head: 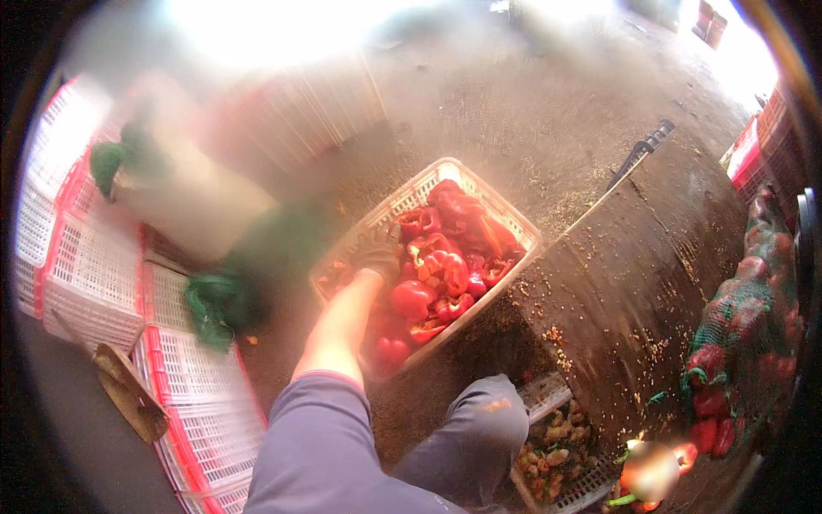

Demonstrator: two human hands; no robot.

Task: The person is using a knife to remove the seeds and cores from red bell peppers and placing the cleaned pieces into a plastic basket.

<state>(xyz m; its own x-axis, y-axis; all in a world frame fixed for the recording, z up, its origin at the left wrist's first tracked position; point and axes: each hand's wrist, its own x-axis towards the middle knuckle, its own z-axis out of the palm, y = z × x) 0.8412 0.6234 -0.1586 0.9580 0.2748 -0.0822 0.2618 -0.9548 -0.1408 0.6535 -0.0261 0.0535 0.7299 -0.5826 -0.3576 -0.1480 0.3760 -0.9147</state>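
Observation:
My left hand [377, 250], in a dark glove, reaches into a pale plastic crate [523, 228] on the ground. The fingers are among red bell peppers at the crate's left part, and haze blurs them, so their grip is unclear. Halved and opened red bell peppers [443, 266] fill the crate, several with pale seeds and cores showing. Near the front left stands one rounder, whole-looking pepper [412, 299]. My right hand is out of view. Before me, right of the crate, is a worn board-like surface [616, 289] strewn with seeds.
A knife-like tool with a black handle [652, 138] sits at the board's far edge. Green mesh sacks of red peppers [738, 321] stand at right. Below the board, a crate [546, 405] holds pepper cores. Stacked white and red crates [205, 417] line the left.

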